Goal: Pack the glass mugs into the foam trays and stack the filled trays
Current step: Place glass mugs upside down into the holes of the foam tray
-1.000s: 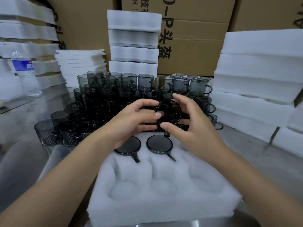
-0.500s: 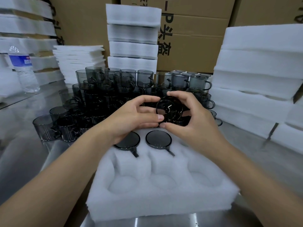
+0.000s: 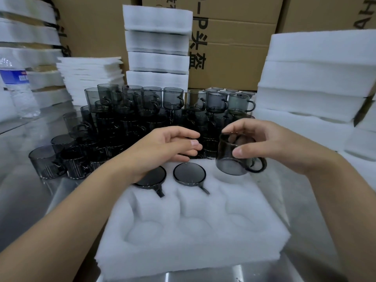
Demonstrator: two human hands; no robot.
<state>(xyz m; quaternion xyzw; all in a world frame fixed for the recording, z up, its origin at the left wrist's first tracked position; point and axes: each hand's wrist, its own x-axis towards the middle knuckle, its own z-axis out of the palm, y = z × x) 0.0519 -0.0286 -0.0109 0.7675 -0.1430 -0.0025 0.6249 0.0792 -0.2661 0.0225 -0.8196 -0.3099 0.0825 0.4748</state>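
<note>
One mug (image 3: 232, 161) hangs pinched in the right hand (image 3: 274, 143).

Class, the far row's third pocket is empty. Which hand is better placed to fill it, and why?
Right. The right hand grips a glass mug just above that pocket of the foam tray. The left hand holds nothing, hovering near the pile of mugs.

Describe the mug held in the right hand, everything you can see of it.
The held mug is smoky grey, see-through glass, a short cylinder with a dark looped handle low on its right side. The right hand grips it from above, thumb on the near wall, fingers over the top. It is slightly tilted over the far-right pocket of the foam tray; contact with foam unclear.
</note>
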